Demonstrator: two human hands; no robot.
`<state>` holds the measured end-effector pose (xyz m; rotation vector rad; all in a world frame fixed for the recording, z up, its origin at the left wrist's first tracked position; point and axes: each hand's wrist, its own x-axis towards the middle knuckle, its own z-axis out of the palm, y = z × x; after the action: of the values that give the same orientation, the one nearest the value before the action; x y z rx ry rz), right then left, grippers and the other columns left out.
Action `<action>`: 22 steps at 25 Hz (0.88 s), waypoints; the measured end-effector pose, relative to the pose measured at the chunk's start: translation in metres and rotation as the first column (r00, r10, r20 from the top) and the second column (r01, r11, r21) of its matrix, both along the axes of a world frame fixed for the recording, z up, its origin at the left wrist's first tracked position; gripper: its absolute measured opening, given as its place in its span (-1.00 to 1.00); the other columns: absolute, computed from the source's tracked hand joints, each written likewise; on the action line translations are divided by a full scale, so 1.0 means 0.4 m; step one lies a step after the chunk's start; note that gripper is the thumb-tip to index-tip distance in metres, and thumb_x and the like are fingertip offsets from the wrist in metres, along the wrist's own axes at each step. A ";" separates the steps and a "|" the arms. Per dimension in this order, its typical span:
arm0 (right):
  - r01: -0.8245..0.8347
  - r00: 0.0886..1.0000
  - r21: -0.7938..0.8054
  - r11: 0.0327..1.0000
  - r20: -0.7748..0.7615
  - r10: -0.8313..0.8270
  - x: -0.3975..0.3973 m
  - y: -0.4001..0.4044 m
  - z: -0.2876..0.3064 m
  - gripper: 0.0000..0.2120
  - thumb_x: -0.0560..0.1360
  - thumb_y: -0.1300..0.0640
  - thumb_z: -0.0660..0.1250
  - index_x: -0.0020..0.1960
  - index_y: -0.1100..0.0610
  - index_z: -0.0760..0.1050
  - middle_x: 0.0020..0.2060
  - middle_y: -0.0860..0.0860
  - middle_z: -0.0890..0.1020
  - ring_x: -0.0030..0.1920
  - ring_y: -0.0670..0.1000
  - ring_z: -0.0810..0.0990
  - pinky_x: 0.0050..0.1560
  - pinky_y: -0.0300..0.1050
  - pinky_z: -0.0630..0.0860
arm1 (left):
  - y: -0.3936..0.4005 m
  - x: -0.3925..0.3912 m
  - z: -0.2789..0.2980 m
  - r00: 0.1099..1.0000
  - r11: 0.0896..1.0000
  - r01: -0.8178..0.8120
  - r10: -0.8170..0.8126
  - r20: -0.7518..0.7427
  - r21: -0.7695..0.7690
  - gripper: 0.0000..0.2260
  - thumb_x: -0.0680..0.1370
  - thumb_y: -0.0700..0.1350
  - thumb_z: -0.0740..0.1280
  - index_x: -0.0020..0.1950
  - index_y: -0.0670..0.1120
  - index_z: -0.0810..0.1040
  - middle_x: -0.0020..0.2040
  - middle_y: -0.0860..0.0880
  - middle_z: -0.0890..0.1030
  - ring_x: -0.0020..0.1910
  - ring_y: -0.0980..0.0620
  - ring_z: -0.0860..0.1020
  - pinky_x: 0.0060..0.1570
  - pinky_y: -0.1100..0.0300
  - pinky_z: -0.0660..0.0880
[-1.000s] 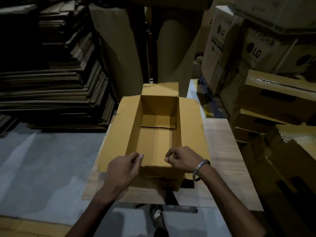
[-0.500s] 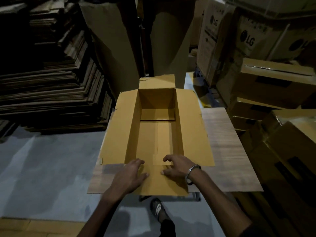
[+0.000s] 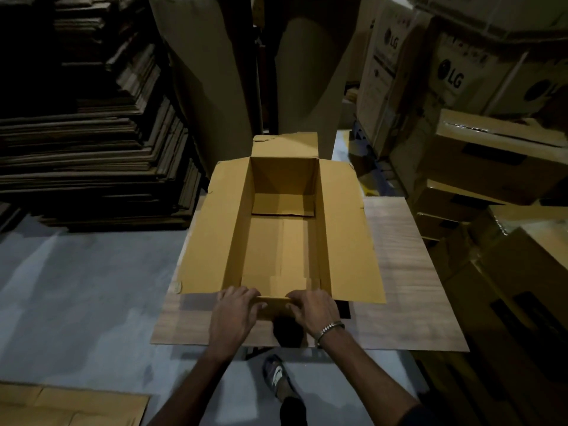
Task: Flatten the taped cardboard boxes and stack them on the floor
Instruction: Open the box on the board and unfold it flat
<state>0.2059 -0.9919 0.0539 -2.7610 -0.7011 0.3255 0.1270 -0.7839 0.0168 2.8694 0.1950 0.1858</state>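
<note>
Cardboard, thin and corrugated, makes up the open box (image 3: 282, 229) that stands on the wood-grain counter (image 3: 408, 272), its long side flaps folded out flat to left and right and its far flap standing up. The near end flap hangs down over the counter's front edge, and both hands are on it: the left hand (image 3: 235, 315) curls its fingers (image 3: 242, 295) over the flap's top fold, and the right hand (image 3: 313, 309) grips the same fold just beside it, thumb under and fingers narrow round the edge. A box like this is probably light and easy to drag, stiff along its walls but weak at the scored folds, so it should bend where it is creased and tear if pulled across a corner. The bottom panels look closed, with a paler strip down the middle seam that may be tape; that seam likely has to give before the walls will collapse. The rim near the corners seems the best hold, where the board is doubled. Flattened sheets are stacked on the floor (image 3: 76, 287) at the left (image 3: 92, 161), one more lies at the lower left (image 3: 61, 407), and printed cartons (image 3: 455, 75) are piled on the right.
</note>
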 end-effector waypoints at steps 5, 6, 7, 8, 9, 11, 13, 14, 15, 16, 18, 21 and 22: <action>-0.113 0.992 -0.214 0.970 0.023 0.121 -0.005 -0.020 -0.022 -0.57 0.47 0.03 0.48 0.32 -0.05 0.52 0.26 0.06 0.62 0.47 0.20 0.42 0.38 0.24 0.32 | 0.040 -0.012 -0.007 0.996 0.996 0.089 -0.089 -0.016 -0.017 -0.71 0.60 0.22 0.34 0.24 0.12 0.59 0.06 0.14 0.61 0.08 0.05 0.53 0.13 0.07 0.42; -0.082 0.994 -0.238 0.968 0.051 0.096 -0.008 -0.029 -0.030 -0.54 0.38 -0.01 0.56 0.25 -0.07 0.58 0.27 0.06 0.62 0.52 0.23 0.37 0.40 0.35 0.26 | 0.044 -0.015 -0.010 0.995 0.995 0.097 -0.097 -0.018 -0.019 -0.71 0.59 0.18 0.37 0.26 0.10 0.59 0.06 0.12 0.62 0.08 0.04 0.54 0.12 0.07 0.43; -0.047 0.996 -0.256 0.965 0.057 0.064 -0.009 -0.037 -0.037 -0.55 0.29 -0.04 0.61 0.16 -0.10 0.64 0.24 0.07 0.65 0.52 0.25 0.37 0.41 0.41 0.17 | 0.042 -0.017 -0.013 0.995 0.995 0.097 -0.097 -0.014 -0.021 -0.74 0.60 0.13 0.39 0.24 0.09 0.60 0.05 0.11 0.62 0.06 0.03 0.55 0.09 0.06 0.45; -0.008 0.996 -0.254 0.967 0.082 0.030 -0.008 -0.044 -0.044 -0.58 0.24 -0.03 0.65 0.08 -0.13 0.67 0.17 0.07 0.69 0.51 0.24 0.41 0.46 0.41 0.02 | 0.035 -0.018 -0.014 0.996 0.996 0.091 -0.091 0.001 -0.013 -0.80 0.60 0.08 0.39 0.20 0.09 0.61 0.01 0.11 0.62 0.02 0.01 0.57 0.05 0.06 0.45; 0.017 0.995 -0.227 0.974 0.096 0.005 -0.006 -0.049 -0.052 -0.59 0.18 0.00 0.68 0.00 -0.14 0.69 0.07 0.08 0.73 0.46 0.20 0.50 0.51 0.32 -0.15 | 0.026 -0.015 -0.014 0.997 0.997 0.078 -0.078 0.017 -0.001 -0.85 0.59 0.03 0.37 0.14 0.09 0.61 -0.04 0.11 0.62 -0.03 -0.01 0.57 0.00 0.06 0.44; 0.005 0.991 -0.137 0.991 0.132 0.013 0.003 -0.056 -0.064 -0.56 0.03 0.05 0.74 -0.14 -0.13 0.70 -0.05 0.09 0.76 0.33 0.14 0.62 0.56 0.14 -0.26 | 0.011 -0.006 -0.010 0.999 0.999 0.047 -0.046 0.029 -0.008 -0.91 0.58 0.00 0.35 0.07 0.10 0.58 -0.09 0.11 0.61 -0.06 -0.03 0.58 -0.03 0.06 0.40; -0.012 0.982 -0.116 0.993 0.184 0.034 0.007 -0.063 -0.059 -0.52 0.14 0.01 0.71 0.03 -0.15 0.68 0.41 0.27 0.53 0.58 0.22 0.27 0.56 0.27 -0.11 | 0.018 -0.005 -0.013 0.996 0.996 0.081 -0.080 0.048 -0.025 -0.88 0.59 0.04 0.35 0.12 0.11 0.58 0.01 0.10 0.63 0.07 -0.06 0.59 0.09 0.04 0.41; -0.004 0.985 -0.107 0.994 0.170 0.022 0.007 -0.061 -0.052 -0.44 0.27 -0.01 0.65 0.24 -0.15 0.61 0.62 0.29 0.16 0.66 0.26 -0.06 0.55 0.35 -0.03 | 0.024 -0.009 -0.008 0.993 0.994 0.103 -0.101 0.060 -0.028 -0.80 0.60 0.11 0.34 0.19 0.11 0.59 0.14 0.08 0.62 0.21 -0.07 0.57 0.23 0.00 0.42; 0.005 0.995 -0.106 0.994 0.095 0.005 0.007 -0.061 -0.041 -0.29 0.36 -0.05 0.60 0.45 -0.16 0.44 0.65 0.26 -0.18 0.63 0.26 -0.31 0.54 0.40 0.01 | 0.033 -0.014 0.001 0.993 0.995 0.099 -0.097 0.062 -0.024 -0.67 0.60 0.22 0.34 0.29 0.11 0.59 0.30 0.06 0.58 0.37 -0.09 0.50 0.39 -0.08 0.36; 0.049 0.998 -0.108 0.993 0.041 -0.044 0.012 -0.063 -0.027 -0.09 0.39 -0.11 0.58 0.61 -0.15 0.19 0.61 0.23 -0.38 0.60 0.26 -0.44 0.55 0.40 0.01 | 0.040 -0.016 0.020 0.998 0.998 0.048 -0.046 0.048 -0.038 -0.51 0.57 0.34 0.35 0.41 0.12 0.54 0.45 0.03 0.48 0.51 -0.11 0.39 0.51 -0.15 0.26; 0.170 0.984 -0.143 0.975 -0.029 -0.176 0.033 -0.070 -0.005 0.28 0.33 -0.25 0.60 0.65 -0.11 -0.30 0.55 0.25 -0.50 0.58 0.31 -0.46 0.58 0.34 -0.01 | 0.055 0.002 0.049 0.981 0.968 -0.195 0.194 -0.023 -0.160 -0.24 0.50 0.45 0.36 0.60 0.11 0.35 0.64 -0.03 0.24 0.64 -0.15 0.16 0.60 -0.19 0.09; 0.323 0.908 -0.054 0.945 -0.263 -0.325 0.076 -0.067 -0.009 0.54 0.16 -0.27 0.69 0.62 -0.10 -0.47 0.60 0.29 -0.37 0.64 0.31 -0.23 0.61 0.21 0.07 | 0.097 0.057 0.061 0.850 0.782 -0.524 0.454 -0.267 -0.339 -0.08 0.53 0.36 0.39 0.71 -0.02 0.07 0.68 -0.22 0.14 0.64 -0.23 0.14 0.57 -0.21 0.17; 0.354 0.888 -0.002 0.935 -0.313 -0.337 0.083 -0.065 -0.014 0.58 0.13 -0.22 0.72 0.62 -0.08 -0.49 0.63 0.27 -0.24 0.65 0.29 -0.09 0.60 0.19 0.17 | 0.108 0.071 0.059 0.830 0.746 -0.552 0.448 -0.333 -0.372 -0.13 0.55 0.30 0.40 0.70 -0.04 0.09 0.63 -0.25 0.26 0.58 -0.26 0.28 0.51 -0.20 0.31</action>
<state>0.2390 -1.0179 0.0483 -2.6266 -0.1307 0.6296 0.1554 -0.7407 0.0404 2.2924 0.9378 -0.0834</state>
